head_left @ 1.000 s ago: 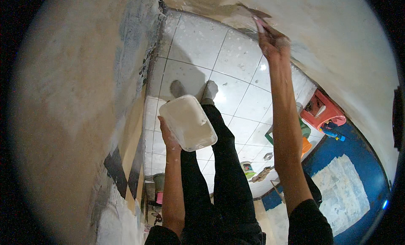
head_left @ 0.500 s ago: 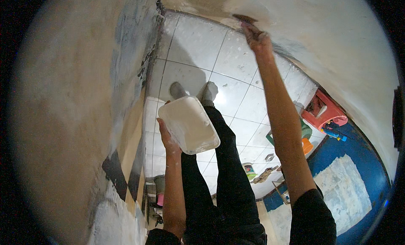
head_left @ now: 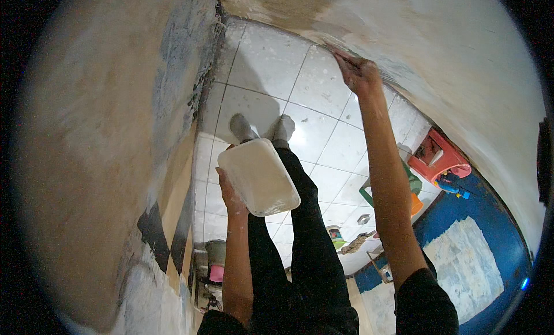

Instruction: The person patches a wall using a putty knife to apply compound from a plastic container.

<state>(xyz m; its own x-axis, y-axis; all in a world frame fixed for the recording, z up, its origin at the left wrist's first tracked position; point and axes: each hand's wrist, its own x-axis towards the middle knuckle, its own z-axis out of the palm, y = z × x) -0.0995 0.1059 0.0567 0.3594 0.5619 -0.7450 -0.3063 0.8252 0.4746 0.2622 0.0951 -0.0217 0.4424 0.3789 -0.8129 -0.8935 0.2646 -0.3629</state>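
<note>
My left hand [head_left: 230,194] grips the left edge of a white rectangular plastic tub [head_left: 259,177], with its thumb up along the side. Pale, smooth paste coats the inside of the tub. On the far right side, my right hand [head_left: 361,75] is closed on a putty knife [head_left: 336,50], held against the lower part of the plastered wall [head_left: 438,58]. The blade is seen nearly edge-on and mostly hidden by the fingers and the wall. Whitish smears mark both hands.
White floor tiles [head_left: 311,87] lie under my socked feet [head_left: 283,127]. A patchy wall [head_left: 98,133] rises close on the left. To the right are a red plastic stool [head_left: 440,156], a green item [head_left: 412,182] and an orange one [head_left: 416,204]. A bucket [head_left: 216,253] stands lower left.
My right hand has moved down and slightly right along the wall, and the blade has turned from flat to nearly edge-on. The tub has shifted slightly downward in the view.
</note>
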